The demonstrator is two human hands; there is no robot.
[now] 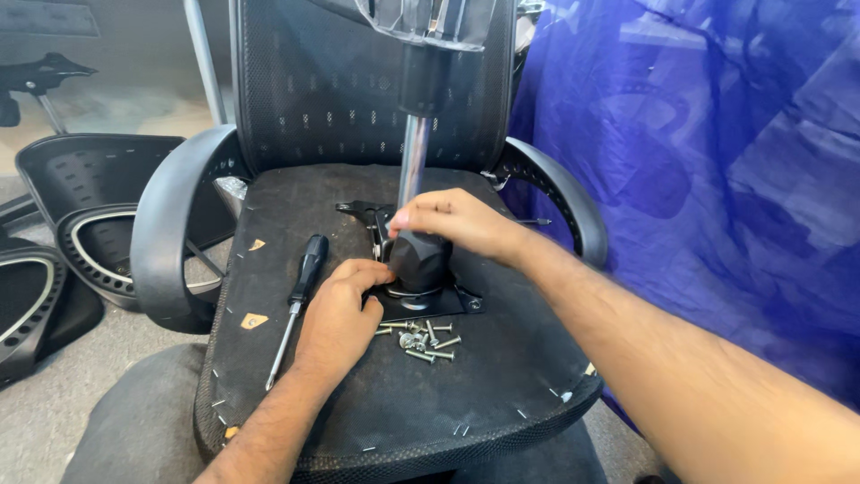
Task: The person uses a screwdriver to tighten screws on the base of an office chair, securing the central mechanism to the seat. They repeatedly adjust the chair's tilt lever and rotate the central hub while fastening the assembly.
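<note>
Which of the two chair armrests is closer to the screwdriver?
The armrest at the picture's left; the screwdriver lies on that side of the seat.

A black perforated mesh chair back, black-handled screwdriver, silver screws, and blue plastic sheet.

The right hand covers the joint where the chrome column meets the black sleeve. The left hand's fingertips hide the mounting plate's near edge. The column's top runs off the frame. The loose screws are too small to count.
</note>
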